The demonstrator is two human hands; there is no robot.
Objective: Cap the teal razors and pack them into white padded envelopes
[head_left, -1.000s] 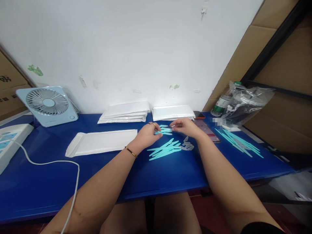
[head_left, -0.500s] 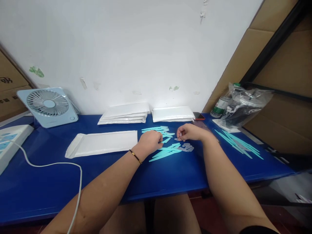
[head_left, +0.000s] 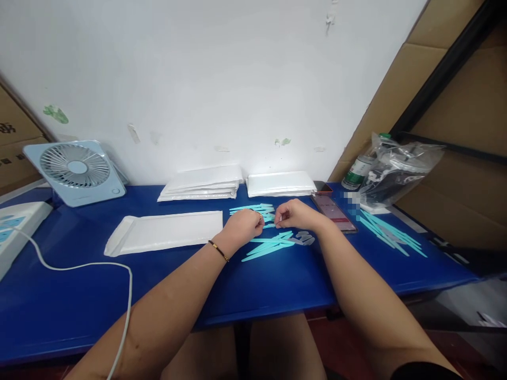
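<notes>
My left hand is closed round a slim turquoise stick, whose end points right from the fingers. Facing it, my right hand pinches a small clear cap at that end; the fingertips partly hide it, and I cannot tell whether the cap is on the stick. Behind the hands lies a group of turquoise sticks. A second pile of sticks rests in front of them, with several loose clear caps at its right.
A white padded envelope lies left of my hands. Two envelope stacks stand by the wall. At right are a phone, more sticks, a bottle and a plastic bag. A fan and white cable are left.
My right hand has moved left with the clear cap, up to the stick in my left hand. The phone behind the right wrist now shows more fully, its screen lit.
</notes>
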